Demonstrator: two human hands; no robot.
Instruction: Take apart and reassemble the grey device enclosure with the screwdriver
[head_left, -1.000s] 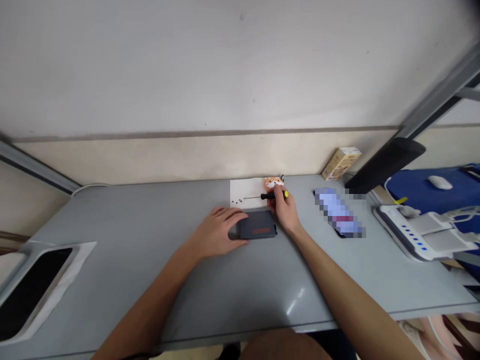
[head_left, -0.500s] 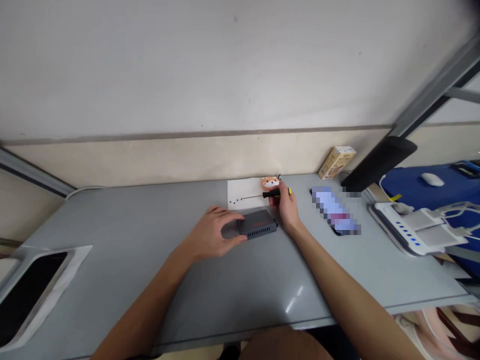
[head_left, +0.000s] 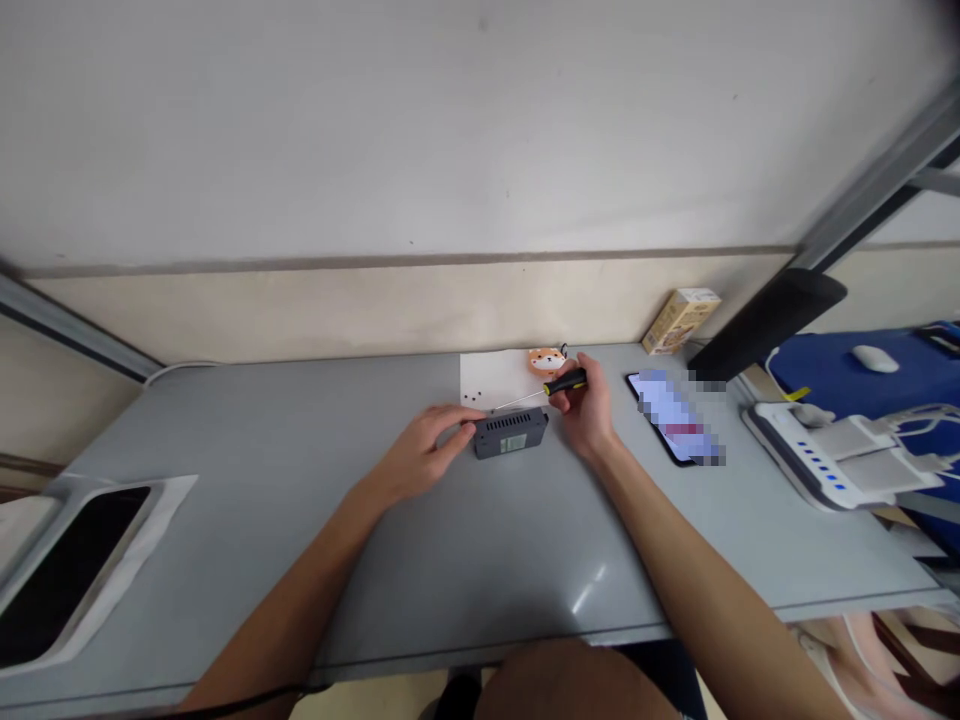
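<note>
My left hand [head_left: 427, 448] pinches the left end of a dark grey box [head_left: 513, 434], which is tilted so that a slotted side and a face with a pale label show. In my right hand [head_left: 587, 408] is a screwdriver [head_left: 565, 383] with a black and yellow handle, its thin shaft pointing left just behind the box's top edge. Behind the box lies a white paper [head_left: 491, 375] with several tiny dark screws [head_left: 472, 397] at its left. An orange and white dog-faced item [head_left: 547, 361] sits on the paper, beside my right hand.
On the grey table [head_left: 300, 420], a phone [head_left: 675, 418] lies right of my right hand. Farther right are a white power strip [head_left: 814, 465], a small carton [head_left: 681, 320] and a black upright object [head_left: 769, 325]. A black-screened tablet [head_left: 71, 575] lies at the far left.
The grey box has been tipped over, so its labelled face now shows. The screwdriver has shifted slightly right with my right hand, and its tip is now close behind the box.
</note>
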